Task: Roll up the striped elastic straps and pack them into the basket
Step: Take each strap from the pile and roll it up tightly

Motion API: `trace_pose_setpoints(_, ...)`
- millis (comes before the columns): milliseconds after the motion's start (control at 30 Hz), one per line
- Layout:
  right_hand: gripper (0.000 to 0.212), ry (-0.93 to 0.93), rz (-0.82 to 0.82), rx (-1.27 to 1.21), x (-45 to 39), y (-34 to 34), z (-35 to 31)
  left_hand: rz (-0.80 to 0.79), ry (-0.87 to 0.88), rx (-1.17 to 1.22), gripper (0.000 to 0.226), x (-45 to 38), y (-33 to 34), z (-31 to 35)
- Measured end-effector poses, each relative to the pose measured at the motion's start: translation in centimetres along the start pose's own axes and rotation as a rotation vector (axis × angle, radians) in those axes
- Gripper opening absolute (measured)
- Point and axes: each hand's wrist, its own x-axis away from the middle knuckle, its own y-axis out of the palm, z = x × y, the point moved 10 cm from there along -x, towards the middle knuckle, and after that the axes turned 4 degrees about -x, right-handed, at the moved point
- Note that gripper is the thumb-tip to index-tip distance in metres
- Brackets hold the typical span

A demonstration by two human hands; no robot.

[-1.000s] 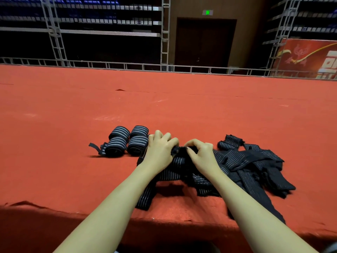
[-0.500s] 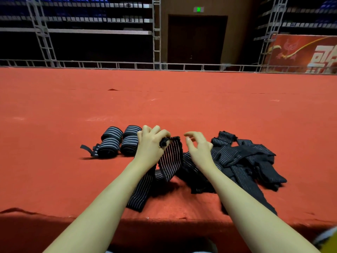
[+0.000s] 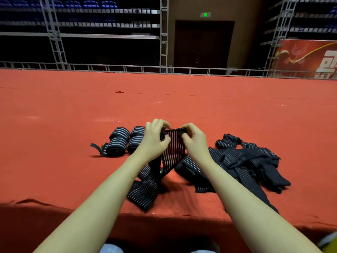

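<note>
A black strap with thin white stripes [image 3: 172,152] hangs lifted above the red carpeted platform. My left hand [image 3: 156,138] grips its upper left corner and my right hand [image 3: 194,141] pinches its upper right edge. The strap's lower end trails on the carpet toward the platform's front edge. Two rolled straps [image 3: 125,141] lie side by side just left of my left hand. A loose pile of unrolled straps [image 3: 244,161] lies to the right of my right hand. No basket is in view.
The red carpeted platform [image 3: 73,125] stretches far ahead and to both sides. Its front edge [image 3: 182,215] runs just below the strap's trailing end. A metal railing [image 3: 164,69] borders the far side.
Both hands rose from the pile. The left hand lifted one strap's end, and the right hand, free half a second ago, has now taken hold of the same end.
</note>
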Motion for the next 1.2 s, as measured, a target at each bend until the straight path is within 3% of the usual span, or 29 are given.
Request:
trace_pose_setpoints(167, 0.011, 0.079, 0.177, -0.087, 0.2, -2.1, 0.3, -0.052, -0.125, 0.124, 0.032, 0.5, -1.3, -1.2)
trace_pose_setpoints(267, 0.023, 0.104, 0.120, -0.164, 0.5, -1.2, 0.4, -0.039, -0.134, 0.168, 0.028, 0.5, -1.8, -1.6)
trace_pose_setpoints(400, 0.021, 0.144, 0.098, -0.314, 0.8, -0.6, 0.4, 0.027, -0.197, 0.292, 0.016, 0.7, -2.8, -2.1)
trace_pose_setpoints(533, 0.015, 0.126, 0.012, -0.380, 0.9, 0.1, -0.7, 0.040, -0.189, 0.247, 0.032, 0.6, -3.1, -2.0)
trace_pose_setpoints(667, 0.013, 0.093, -0.070, -0.428, 0.6, 1.0, -1.7, 0.082, -0.228, 0.241, 0.029, -0.2, -3.4, -2.3)
trace_pose_setpoints(767, 0.015, 0.030, -0.023, -0.350, 0.3, 0.7, -1.7, 0.148, -0.385, 0.382, 0.011, -0.2, -3.4, -3.5)
trace_pose_setpoints(900, 0.011, 0.016, 0.086, -0.208, 0.0, 0.0, -1.6, 0.207, -0.436, 0.526, 0.009, 0.0, -3.6, -3.7)
trace_pose_setpoints(1067, 0.010, 0.145, 0.041, -0.445, 0.0, 0.9, -0.7, 0.151, -0.438, 0.745, 0.008, 0.3, -2.9, -3.0)
trace_pose_setpoints(1200, 0.016, 0.124, 0.091, -0.433, 0.0, 0.8, -1.1, 0.106, -0.398, 0.742, 0.008, 0.2, -2.8, -2.8)
